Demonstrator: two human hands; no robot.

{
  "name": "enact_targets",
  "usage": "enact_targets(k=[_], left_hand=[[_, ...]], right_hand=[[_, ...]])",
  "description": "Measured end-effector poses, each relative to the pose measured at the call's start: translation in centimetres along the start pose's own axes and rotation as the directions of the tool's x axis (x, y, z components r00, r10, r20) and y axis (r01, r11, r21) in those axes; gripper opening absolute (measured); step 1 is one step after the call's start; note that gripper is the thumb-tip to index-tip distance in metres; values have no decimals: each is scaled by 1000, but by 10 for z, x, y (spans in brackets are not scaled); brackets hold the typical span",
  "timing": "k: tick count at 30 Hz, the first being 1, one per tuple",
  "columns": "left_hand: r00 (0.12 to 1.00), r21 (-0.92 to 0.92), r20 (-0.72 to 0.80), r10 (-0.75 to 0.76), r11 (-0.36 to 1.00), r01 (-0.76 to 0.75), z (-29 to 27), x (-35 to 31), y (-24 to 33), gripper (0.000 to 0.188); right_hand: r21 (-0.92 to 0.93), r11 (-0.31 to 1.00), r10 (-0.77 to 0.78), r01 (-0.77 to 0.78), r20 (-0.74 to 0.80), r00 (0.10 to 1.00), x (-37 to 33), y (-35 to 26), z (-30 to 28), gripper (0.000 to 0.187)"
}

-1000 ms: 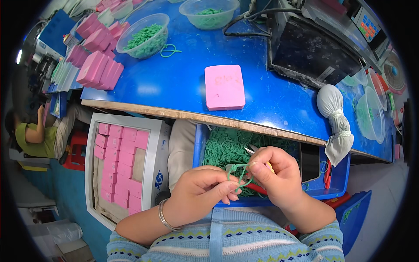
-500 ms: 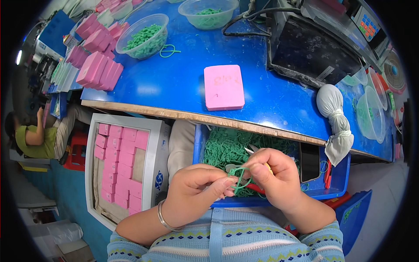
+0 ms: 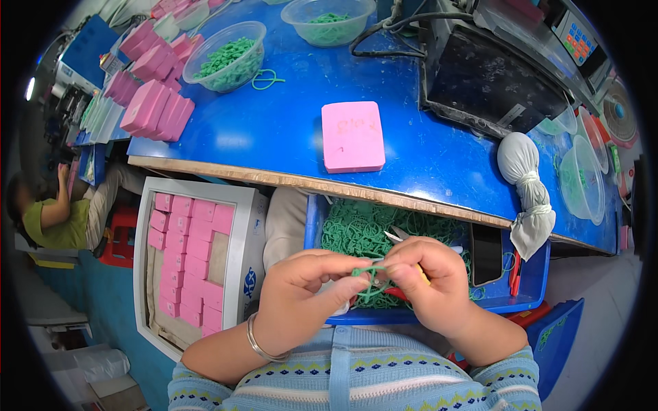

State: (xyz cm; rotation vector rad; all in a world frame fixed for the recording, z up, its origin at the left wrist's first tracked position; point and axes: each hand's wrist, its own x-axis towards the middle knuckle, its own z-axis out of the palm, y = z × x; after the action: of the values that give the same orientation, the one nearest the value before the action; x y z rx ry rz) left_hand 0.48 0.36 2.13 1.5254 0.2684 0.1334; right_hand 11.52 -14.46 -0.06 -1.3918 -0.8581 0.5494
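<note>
A thin green looped piece (image 3: 371,279) is pinched in front of my chest, over the blue drawer (image 3: 312,226). My left hand (image 3: 312,279) grips its left side between thumb and forefinger. The fingertips of my right hand (image 3: 425,277) close on its right side. Under my hands, many tangled green pieces (image 3: 349,226) fill the drawer. A pointed metal blade (image 3: 393,236) shows just beyond my right fingers. Something yellow shows by the right palm; whether it is held or lies beneath cannot be made out.
On the blue table (image 3: 267,123) lies a pink block (image 3: 353,137). Bowls (image 3: 226,58) hold green pieces. A white cloth bundle (image 3: 524,175) lies at the table's right edge. A grey tray of pink blocks (image 3: 181,253) stands left. A black phone (image 3: 486,253) lies in the drawer. A person (image 3: 58,216) sits far left.
The green piece has turned and shifted slightly between my fingertips. My left hand has tilted, its fingers now reaching farther over the piece, and my hands are closer together.
</note>
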Motion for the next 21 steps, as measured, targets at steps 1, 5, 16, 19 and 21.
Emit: enact_targets(k=[1,5,16,19,21], left_hand=[[998,-118,-48,-47,992,41,2,1,1,24],[986,-302,-132,-106,951,62,0,3,-4,19],[984,-469,-71,-163,876,112,0,3,-5,18],[985,-342,-56,-165,930,136,0,2,-6,7],[989,-278,-51,-136,954,117,1,2,-6,5]], right_hand=[[83,989,128,-124,-49,991,-3,2,2,7],[131,963,223,-233,88,971,-4,6,5,10],[274,893,324,-358,162,932,-7,5,10,11],[276,897,313,-345,152,937,-7,5,11,12],[269,900,309,-342,158,938,-7,5,11,12]])
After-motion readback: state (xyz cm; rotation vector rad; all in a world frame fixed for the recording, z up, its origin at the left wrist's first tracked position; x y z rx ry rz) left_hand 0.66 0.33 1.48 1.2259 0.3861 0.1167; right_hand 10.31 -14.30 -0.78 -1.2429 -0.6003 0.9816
